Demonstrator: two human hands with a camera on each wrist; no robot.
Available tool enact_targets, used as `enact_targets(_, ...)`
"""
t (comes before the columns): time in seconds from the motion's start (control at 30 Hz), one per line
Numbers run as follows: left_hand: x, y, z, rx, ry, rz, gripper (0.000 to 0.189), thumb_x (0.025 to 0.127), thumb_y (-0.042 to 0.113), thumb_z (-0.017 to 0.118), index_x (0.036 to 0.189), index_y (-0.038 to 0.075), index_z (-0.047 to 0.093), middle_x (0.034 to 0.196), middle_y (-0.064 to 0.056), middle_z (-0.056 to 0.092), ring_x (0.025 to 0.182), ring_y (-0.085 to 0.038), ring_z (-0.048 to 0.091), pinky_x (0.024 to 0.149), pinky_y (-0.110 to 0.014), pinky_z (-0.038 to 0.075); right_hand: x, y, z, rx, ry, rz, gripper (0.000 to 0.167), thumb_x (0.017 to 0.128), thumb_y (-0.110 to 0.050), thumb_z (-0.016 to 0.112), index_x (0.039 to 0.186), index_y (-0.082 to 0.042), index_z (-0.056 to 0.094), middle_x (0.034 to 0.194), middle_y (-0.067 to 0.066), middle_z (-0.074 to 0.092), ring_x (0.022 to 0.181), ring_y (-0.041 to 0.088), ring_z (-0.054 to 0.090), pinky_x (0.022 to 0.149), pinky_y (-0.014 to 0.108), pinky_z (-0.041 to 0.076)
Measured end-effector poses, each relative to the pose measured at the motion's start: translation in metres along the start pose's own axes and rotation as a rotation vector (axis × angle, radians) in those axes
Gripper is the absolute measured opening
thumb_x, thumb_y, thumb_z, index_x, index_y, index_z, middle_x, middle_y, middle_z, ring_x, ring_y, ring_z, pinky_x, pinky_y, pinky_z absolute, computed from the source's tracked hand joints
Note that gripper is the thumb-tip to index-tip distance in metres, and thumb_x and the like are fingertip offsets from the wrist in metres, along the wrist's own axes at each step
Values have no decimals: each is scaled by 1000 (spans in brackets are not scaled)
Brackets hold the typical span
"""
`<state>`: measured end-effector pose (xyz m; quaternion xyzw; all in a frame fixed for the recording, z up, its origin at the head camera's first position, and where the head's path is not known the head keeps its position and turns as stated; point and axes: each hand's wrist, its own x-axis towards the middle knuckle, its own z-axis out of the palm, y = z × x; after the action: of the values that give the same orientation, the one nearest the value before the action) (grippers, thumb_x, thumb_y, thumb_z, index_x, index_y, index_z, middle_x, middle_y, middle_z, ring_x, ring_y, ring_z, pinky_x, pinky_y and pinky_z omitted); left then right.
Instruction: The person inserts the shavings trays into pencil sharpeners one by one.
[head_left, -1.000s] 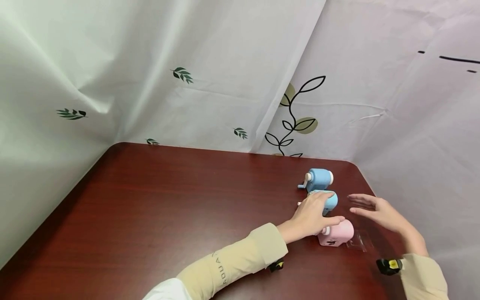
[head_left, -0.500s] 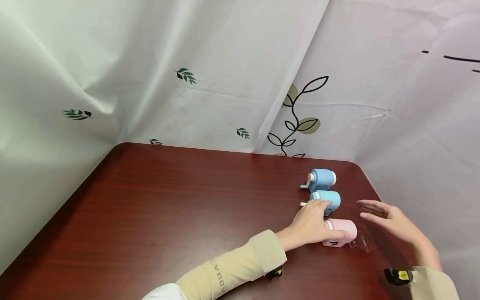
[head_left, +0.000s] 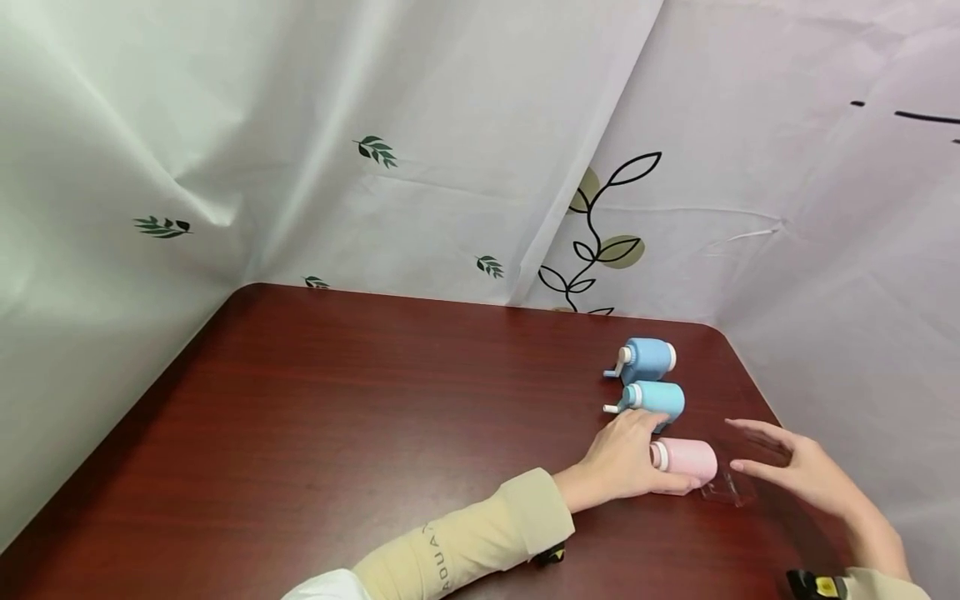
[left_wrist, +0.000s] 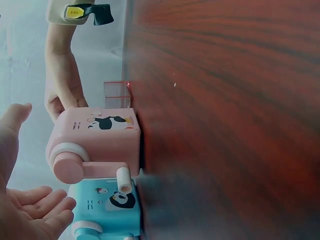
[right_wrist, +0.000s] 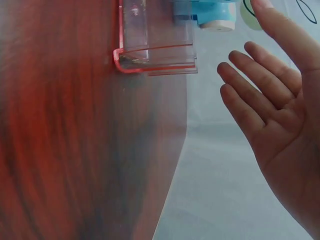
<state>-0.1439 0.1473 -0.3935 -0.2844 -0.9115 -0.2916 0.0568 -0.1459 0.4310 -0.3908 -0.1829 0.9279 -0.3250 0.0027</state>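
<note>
A pink crank pencil sharpener (head_left: pixel 690 460) stands on the table at the right, its crank facing left. My left hand (head_left: pixel 626 457) is at its crank side, thumb and fingers spread; in the left wrist view, a gap shows between the hand and the pink body. Just right of the sharpener lies a clear plastic tray (right_wrist: pixel 165 55), rectangular with reddish edges. Beyond the tray, my right hand (head_left: pixel 813 479) hovers with fingers extended and holds nothing. Behind the pink one stands a turquoise sharpener (head_left: pixel 662 397), partly covered by the left fingers in the head view.
A blue crank sharpener (head_left: pixel 649 358) stands farthest back in the row. The dark red-brown table (head_left: pixel 375 400) stretches away to the left. Pale curtains (head_left: pixel 420 217) printed with leaves hang close behind its back and right edges.
My left hand has come nearer me, from beside the turquoise sharpener to the pink one. My right hand has moved rightward and nearer me. The sharpeners stay in their row; the head view shifts slightly.
</note>
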Motion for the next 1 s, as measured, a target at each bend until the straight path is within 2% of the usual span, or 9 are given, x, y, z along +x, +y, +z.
enact_targets(0.1,-2,2,3,7,4,7,78,74,65,70,134,19,53,131,9,58,122,-5,52,96,-18,45,-5,3,1,35,-27,-26,56,82,-9,74,133,-2,53,124,-24,60,111,-17,51,83,4,42)
enact_targets(0.27,-5,3,8,0,8,20,76,75,63,70,133,17,54,129,8,59,121,-4,53,97,-17,44,-10,12,6,189,-113,-64,60,80,2,72,134,9,46,127,-20,59,114,-12,54,85,8,46)
enact_targets(0.33,-5,2,10,-2,9,25,73,75,62,70,132,17,55,128,8,60,121,-4,53,96,-17,44,-12,16,9,212,-129,-71,61,79,4,72,134,11,45,127,-22,58,114,-13,52,84,7,46)
enact_targets(0.57,-7,-2,16,-8,14,45,69,77,58,71,130,16,57,124,8,62,117,-3,55,94,-15,44,-21,22,19,196,-105,-100,61,74,5,76,129,10,49,126,-27,56,114,-17,49,86,3,40)
enact_targets(0.8,-7,-4,21,-12,42,75,66,78,52,74,130,14,57,119,7,63,112,-3,56,94,-13,43,-24,26,24,227,-100,-122,61,73,8,76,127,12,49,125,-26,57,115,-17,48,88,1,38)
enact_targets(1.0,-6,-6,24,-26,34,78,58,82,40,75,130,12,57,123,4,63,113,-5,57,94,-13,43,-23,31,25,267,-119,-117,57,75,8,74,125,14,49,121,-23,60,110,-11,56,85,5,44)
